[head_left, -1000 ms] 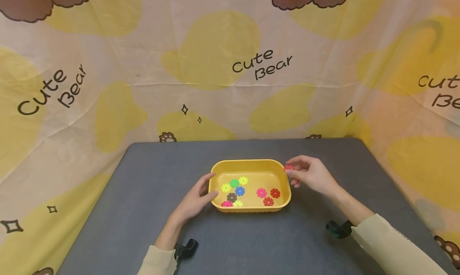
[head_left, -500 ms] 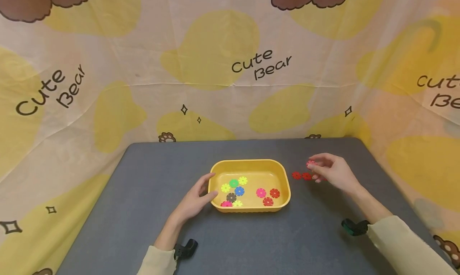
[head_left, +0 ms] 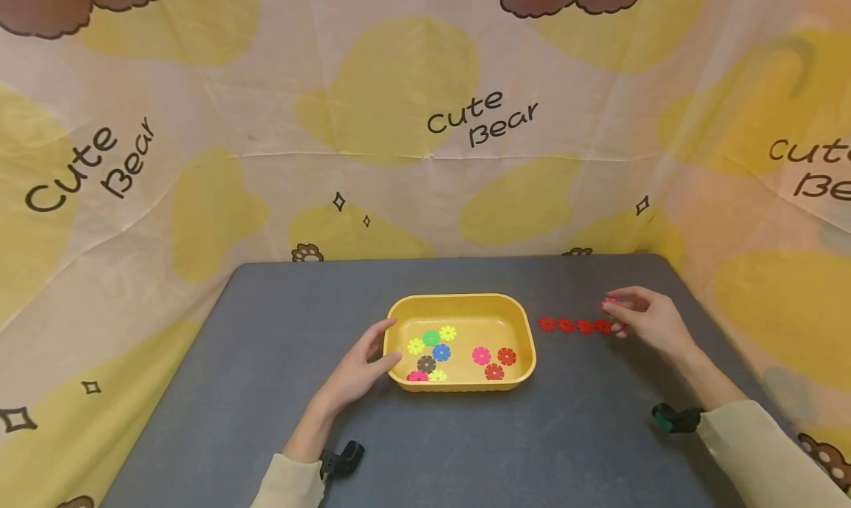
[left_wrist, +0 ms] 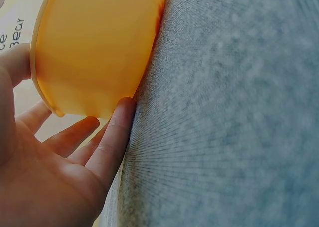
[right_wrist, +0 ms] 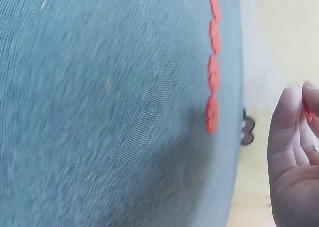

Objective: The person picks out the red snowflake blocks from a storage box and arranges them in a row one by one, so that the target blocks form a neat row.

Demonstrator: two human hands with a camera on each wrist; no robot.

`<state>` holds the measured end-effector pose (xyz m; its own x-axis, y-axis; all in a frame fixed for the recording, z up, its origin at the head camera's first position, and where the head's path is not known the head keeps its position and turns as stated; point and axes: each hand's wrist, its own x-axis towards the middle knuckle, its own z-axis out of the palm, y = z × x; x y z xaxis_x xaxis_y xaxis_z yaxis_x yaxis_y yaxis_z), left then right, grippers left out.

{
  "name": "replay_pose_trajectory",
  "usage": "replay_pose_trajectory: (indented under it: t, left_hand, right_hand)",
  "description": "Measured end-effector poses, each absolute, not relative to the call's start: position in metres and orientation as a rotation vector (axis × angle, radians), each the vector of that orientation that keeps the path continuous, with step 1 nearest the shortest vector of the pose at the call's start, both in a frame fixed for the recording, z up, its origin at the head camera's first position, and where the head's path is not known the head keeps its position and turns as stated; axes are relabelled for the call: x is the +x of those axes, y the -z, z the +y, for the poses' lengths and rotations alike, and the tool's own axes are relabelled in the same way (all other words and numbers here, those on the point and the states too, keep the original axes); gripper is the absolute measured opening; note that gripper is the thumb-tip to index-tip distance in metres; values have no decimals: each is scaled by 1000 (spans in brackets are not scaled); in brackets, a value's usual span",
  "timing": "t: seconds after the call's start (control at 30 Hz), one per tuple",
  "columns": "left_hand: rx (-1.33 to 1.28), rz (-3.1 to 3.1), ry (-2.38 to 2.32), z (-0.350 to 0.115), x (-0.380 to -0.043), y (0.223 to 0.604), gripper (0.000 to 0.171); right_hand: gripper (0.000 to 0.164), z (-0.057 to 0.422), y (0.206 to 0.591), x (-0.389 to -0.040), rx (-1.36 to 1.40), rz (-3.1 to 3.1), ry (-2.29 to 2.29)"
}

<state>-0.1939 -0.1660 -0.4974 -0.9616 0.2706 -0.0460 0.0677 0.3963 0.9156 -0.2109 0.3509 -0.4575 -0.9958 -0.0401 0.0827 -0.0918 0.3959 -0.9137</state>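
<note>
My right hand (head_left: 650,321) pinches a red snowflake disc (head_left: 608,302) between thumb and fingertips, above the right end of a row. In the right wrist view only the thin edge of this disc (right_wrist: 307,110) shows. Several red snowflake discs (right_wrist: 213,73) lie end to end on the table to the right of a yellow plastic tray (head_left: 459,297). My left hand (head_left: 357,366) grips the tray's left end. Its thumb and index finger reach the rim, while other fingers (left_wrist: 113,142) lie against the outer wall, low down by the table.
Inside the tray, yellow, green, blue, grey and pink discs (head_left: 442,353) lie to the left. A pink disc (head_left: 482,356) and two red ones (head_left: 507,357) lie to the right. The grey table (head_left: 465,449) ends at a printed curtain (head_left: 372,124) behind.
My right hand has carried the red disc rightward from the tray's right edge to the far end of the row, uncovering the row's discs. The left hand stays at the tray.
</note>
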Motion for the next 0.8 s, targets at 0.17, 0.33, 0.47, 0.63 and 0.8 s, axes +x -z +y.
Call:
replay_pose_trajectory:
  t: [0.17, 0.33, 0.47, 0.63, 0.8]
  left_hand:
    - [299, 2472, -1591, -166, -193, 496, 65]
    - [286, 2484, -1579, -167, -193, 495, 64]
    - [284, 2487, -1577, -167, -193, 496, 64]
    - [286, 2486, -1582, -166, -193, 496, 64]
    - [287, 2491, -1576, -166, -193, 497, 64]
  right_hand:
    - [42, 363, 465, -211, 79, -2597, -1665]
    - [50, 373, 473, -211, 32, -2640, -1606]
    - [49, 379, 481, -212, 1, -2691, -1561]
    - [47, 382, 488, -215, -29, -2754, -1513]
    - [46, 382, 489, -216, -37, -2799, -1427]
